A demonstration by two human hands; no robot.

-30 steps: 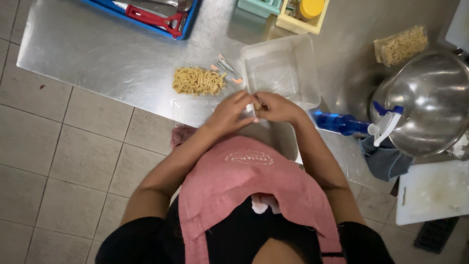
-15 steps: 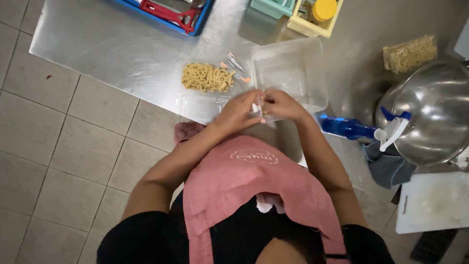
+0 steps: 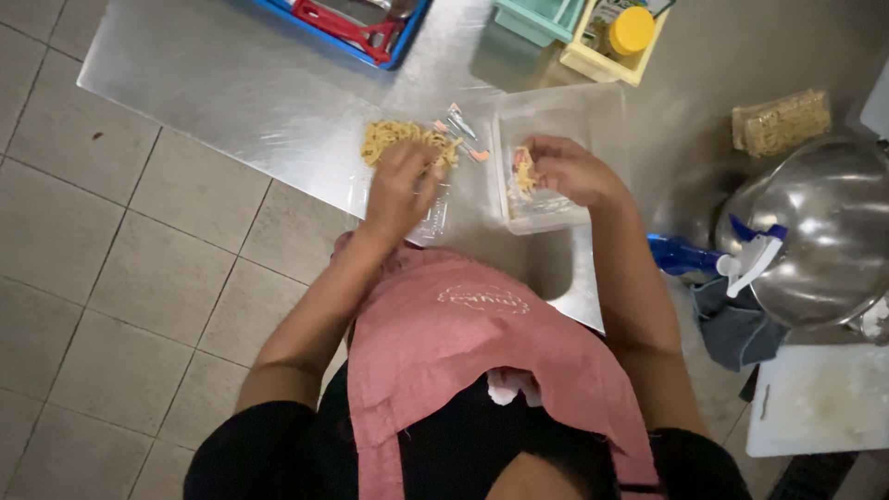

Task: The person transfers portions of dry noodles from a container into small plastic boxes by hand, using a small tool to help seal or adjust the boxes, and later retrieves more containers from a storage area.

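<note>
Both hands have parted: left hand [image 3: 400,185] presses the noodle block [image 3: 405,141], right hand [image 3: 567,168] apparently pinches a sachet [image 3: 523,172] over the clear tub [image 3: 544,211]; keep it low.

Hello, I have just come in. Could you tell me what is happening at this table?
A person in a pink apron stands at a steel table. The left hand rests on a pale yellow block of dry noodles lying on clear wrapping. The right hand holds a small sachet over a clear plastic container. More small sachets lie between the noodles and the container. Another wrapped noodle block, a steel bowl and a blue spray bottle sit to the right.
</note>
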